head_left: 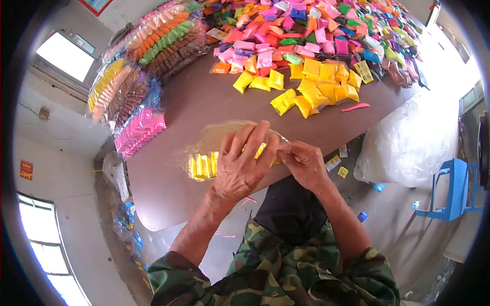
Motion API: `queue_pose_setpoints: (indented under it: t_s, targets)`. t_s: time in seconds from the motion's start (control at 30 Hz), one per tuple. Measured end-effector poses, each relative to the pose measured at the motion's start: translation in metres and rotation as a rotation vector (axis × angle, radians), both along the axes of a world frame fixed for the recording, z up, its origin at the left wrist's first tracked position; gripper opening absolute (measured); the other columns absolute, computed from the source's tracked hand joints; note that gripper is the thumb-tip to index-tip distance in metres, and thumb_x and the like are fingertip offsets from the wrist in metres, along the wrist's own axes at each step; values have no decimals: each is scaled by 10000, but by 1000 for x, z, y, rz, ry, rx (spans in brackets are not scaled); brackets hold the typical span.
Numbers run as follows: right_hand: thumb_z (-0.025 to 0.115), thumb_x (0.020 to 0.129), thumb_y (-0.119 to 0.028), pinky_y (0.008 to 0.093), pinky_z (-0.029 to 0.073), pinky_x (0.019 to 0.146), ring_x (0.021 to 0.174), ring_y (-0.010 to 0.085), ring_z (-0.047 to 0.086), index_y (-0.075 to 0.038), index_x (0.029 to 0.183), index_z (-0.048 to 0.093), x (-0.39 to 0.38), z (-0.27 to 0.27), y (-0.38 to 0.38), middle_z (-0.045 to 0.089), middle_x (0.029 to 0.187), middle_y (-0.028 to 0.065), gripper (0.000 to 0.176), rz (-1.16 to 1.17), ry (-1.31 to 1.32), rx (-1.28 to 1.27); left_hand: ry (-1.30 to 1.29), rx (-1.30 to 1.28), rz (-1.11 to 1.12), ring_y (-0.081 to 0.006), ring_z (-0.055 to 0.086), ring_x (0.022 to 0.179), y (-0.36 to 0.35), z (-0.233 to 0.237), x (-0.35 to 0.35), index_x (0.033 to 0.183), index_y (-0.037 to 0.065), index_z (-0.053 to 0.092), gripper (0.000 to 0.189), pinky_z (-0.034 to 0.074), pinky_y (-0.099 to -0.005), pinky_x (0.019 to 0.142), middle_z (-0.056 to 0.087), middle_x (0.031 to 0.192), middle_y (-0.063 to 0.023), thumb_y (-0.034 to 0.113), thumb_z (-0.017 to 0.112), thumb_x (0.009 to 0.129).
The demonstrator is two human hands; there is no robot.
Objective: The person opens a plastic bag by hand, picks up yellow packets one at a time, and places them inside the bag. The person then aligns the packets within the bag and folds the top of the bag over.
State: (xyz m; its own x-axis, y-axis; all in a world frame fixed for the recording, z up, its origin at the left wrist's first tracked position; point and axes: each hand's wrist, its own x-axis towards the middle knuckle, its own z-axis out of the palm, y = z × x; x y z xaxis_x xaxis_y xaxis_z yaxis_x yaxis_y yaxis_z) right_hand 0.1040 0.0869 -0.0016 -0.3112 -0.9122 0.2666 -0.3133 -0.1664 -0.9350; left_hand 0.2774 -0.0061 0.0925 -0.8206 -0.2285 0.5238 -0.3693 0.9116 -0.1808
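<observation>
A clear plastic bag (204, 140) lies on the brown table near its front edge, with a row of small yellow packets (201, 166) inside. My left hand (244, 163) rests over the bag with its fingers spread, covering part of the row. At the bag's right end, my right hand (305, 162) pinches the plastic edge between thumb and fingers. Beyond my hands sits a loose group of yellow packets (319, 86), with a pink plastic knife-shaped tool (355, 107) beside it.
A large heap of multicoloured packets (306, 30) covers the table's far side. Filled clear bags of packets (163, 41) are stacked at the left, pink ones (140, 132) nearest. To the right stand a big translucent sack (408, 143) and a blue chair (451, 191). Scraps litter the floor.
</observation>
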Motion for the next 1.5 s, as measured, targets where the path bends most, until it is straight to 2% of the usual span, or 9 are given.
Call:
queue_pose_setpoints:
  t_s: [0.1,0.23,0.33,0.43,0.87,0.97,1.13,1.33,1.5]
  targets:
    - [695,972,22,296,528,701,793,163,678,6,1079,743,2,-2,-2,722,912,113,118,-18,-3,-94,-2,9,-74,-294,567,1300,-9,12,-1,1131,111,714,311,489,-454,1030,613,1411,-113,83,776,827]
    - [729,953,7,357,563,694,802,285,738,-14,1073,757,3,-2,-3,746,931,166,125,-25,-18,-114,-78,214,-166,-301,682,1142,-14,28,-8,1036,78,688,246,529,-442,977,714,1212,-115,38,763,805]
    - [731,955,6,364,572,702,824,296,753,-15,1064,757,3,-4,-6,753,934,167,113,-48,7,-155,-210,191,-166,-275,691,1002,-10,55,-9,1008,51,674,245,532,-417,934,675,980,-94,41,721,768]
    - [731,946,15,365,576,714,834,323,752,-13,1054,755,1,-5,-5,752,940,174,115,-35,42,-175,-329,150,-141,-267,681,946,5,64,-10,992,50,674,218,522,-415,913,655,915,-91,54,726,780]
    - [686,980,19,355,582,730,872,311,762,-4,1083,740,7,4,-5,759,969,167,118,-62,121,-203,-363,260,-106,-287,682,954,19,63,0,1042,33,666,257,544,-402,974,671,937,-93,73,709,792]
    - [693,996,-9,349,581,726,876,299,766,-5,1074,740,6,2,-4,760,964,161,91,-69,146,-192,-123,310,-193,-286,694,967,16,72,15,1050,59,692,270,557,-404,962,696,986,-90,67,710,781]
    - [672,904,94,336,572,756,886,305,757,0,1079,736,6,2,-3,754,981,164,209,-59,114,-171,78,286,263,-342,672,1181,-34,62,84,1280,56,695,539,541,-435,1006,721,1271,-114,219,893,806]
    - [684,951,52,314,565,729,862,230,748,1,1080,741,5,-5,-6,758,967,138,151,-61,97,-168,102,843,502,-243,743,1054,-64,23,159,1090,29,786,250,569,-354,951,791,1082,-118,121,847,867]
    - [679,1006,12,286,549,705,820,131,690,6,1112,746,6,-3,-6,739,930,99,125,-84,-20,-39,307,901,501,-192,753,977,-54,12,176,1039,11,788,139,582,-331,895,801,995,-102,87,802,923]
